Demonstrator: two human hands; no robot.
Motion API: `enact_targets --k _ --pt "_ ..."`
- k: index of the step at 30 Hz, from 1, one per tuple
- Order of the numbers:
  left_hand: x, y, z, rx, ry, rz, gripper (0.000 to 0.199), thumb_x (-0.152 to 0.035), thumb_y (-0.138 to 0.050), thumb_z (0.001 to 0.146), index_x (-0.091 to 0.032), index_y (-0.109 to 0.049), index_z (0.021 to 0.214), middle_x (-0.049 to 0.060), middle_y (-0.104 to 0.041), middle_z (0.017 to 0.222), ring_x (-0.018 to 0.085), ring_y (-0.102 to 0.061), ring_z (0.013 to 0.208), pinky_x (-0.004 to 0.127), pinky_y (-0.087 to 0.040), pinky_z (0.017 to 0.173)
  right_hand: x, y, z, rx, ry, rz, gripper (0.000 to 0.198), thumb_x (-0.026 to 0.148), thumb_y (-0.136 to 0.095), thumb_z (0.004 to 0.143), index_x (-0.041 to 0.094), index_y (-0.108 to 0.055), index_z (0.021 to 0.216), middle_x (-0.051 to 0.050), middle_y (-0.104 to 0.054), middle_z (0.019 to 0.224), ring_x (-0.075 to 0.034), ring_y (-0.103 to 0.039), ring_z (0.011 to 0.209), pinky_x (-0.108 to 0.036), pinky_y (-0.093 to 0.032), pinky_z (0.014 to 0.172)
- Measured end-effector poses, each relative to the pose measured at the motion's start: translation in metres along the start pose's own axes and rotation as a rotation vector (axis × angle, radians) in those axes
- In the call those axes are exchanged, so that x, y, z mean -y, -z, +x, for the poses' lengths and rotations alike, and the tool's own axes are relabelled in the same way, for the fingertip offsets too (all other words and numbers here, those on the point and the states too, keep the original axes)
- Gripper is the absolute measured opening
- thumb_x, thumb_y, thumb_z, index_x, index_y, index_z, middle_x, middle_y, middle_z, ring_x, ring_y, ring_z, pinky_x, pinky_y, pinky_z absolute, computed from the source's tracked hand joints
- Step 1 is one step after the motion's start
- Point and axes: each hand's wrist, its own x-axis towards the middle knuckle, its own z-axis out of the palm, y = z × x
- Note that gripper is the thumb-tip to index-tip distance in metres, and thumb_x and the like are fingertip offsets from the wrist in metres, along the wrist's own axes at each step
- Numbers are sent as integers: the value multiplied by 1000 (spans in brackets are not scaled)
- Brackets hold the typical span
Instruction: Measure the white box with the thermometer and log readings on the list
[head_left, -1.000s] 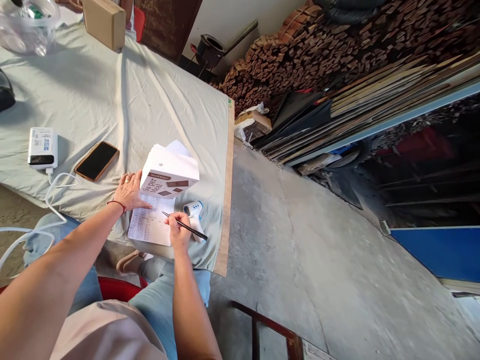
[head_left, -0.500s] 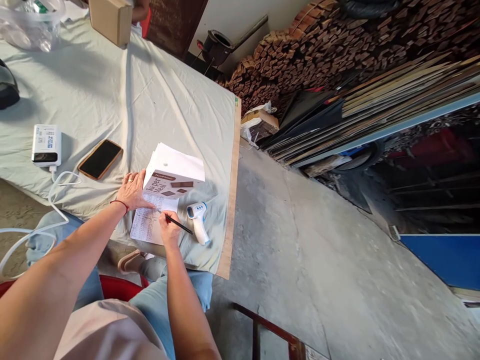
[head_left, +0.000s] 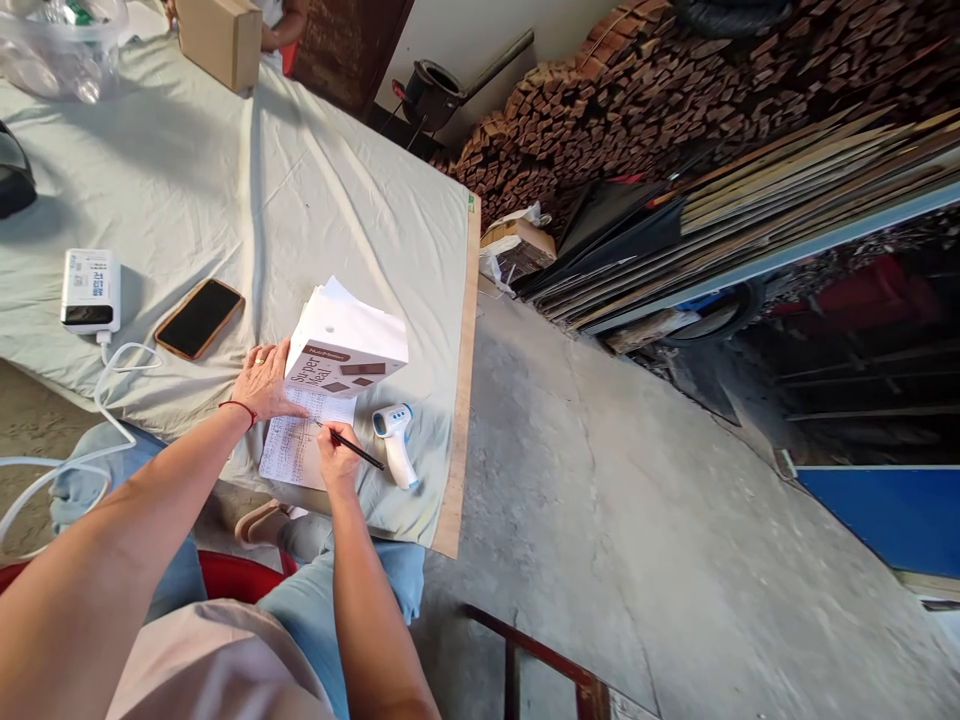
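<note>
My right hand (head_left: 339,458) is closed around a black pen (head_left: 361,448), its tip at a sheet of paper (head_left: 289,450) covered in rows of handwriting. Fingers spread, my left hand (head_left: 266,385) lies flat at the paper's upper left edge, beside a white box (head_left: 330,365) printed "Super Meal". That box stands at the top of the sheet, with loose white paper (head_left: 349,315) on it. A white and blue infrared thermometer (head_left: 397,440) lies just right of my right hand. Left of the box is a phone (head_left: 199,318) in an orange-brown case.
A white power bank (head_left: 91,290) with a white cable (head_left: 112,400) lies on the cloth-covered table (head_left: 315,200). Farther back are a cardboard box (head_left: 217,45), a clear tub (head_left: 60,50) and another person's arm (head_left: 289,25). The table's wooden edge (head_left: 463,380) borders the concrete floor.
The loose paper on the white box has shifted, with a corner now sticking up. At the back, more of the other person's hands and arm shows by the cardboard box.
</note>
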Motion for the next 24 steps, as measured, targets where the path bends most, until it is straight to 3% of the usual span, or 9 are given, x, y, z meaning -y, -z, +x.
enact_targets --k 10,24 --pt "-1 1 0 1 2 -4 128 -72 -72 55 -9 -15 151 20 -45 148 36 -35 141 46 -15 119 1 2 -3 -52 -20 21 28 43 -50 85 18 -62 79 -1 -66 65 -14 -57 56 -26 -47 56" --pt "-1 2 0 23 14 8 128 -71 -72 56 -6 -16 151 22 -45 146 37 -34 141 46 -15 120 2 2 -1 -7 -13 -14 26 42 -50 85 18 -61 79 -1 -65 65 -14 -56 57 -27 -48 59"
